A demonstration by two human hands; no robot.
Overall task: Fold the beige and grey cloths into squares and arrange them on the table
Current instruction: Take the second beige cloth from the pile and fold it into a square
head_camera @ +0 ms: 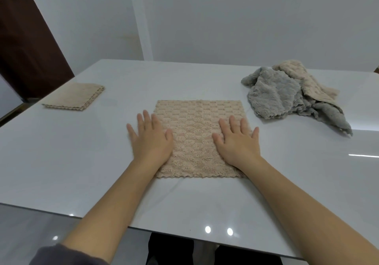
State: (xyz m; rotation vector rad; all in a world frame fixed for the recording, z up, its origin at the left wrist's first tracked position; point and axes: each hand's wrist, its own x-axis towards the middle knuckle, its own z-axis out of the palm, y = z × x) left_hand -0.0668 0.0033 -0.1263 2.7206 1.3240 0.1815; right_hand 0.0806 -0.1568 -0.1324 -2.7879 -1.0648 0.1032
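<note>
A beige cloth (pixel 196 125) lies flat and spread out in the middle of the white table (pixel 82 162). My left hand (pixel 150 139) rests palm down on its left edge, fingers apart. My right hand (pixel 238 141) presses flat on its right side, fingers spread. Neither hand grips anything. At the far left sits a folded beige cloth (pixel 74 96), a neat layered square. At the far right is a crumpled heap: a grey cloth (pixel 287 96) with another beige cloth (pixel 303 80) draped over its back.
The table's near edge (pixel 184 234) runs below my forearms. A white wall stands behind the table, and a dark brown door (pixel 24 38) is at the far left. Grey floor shows at the lower left.
</note>
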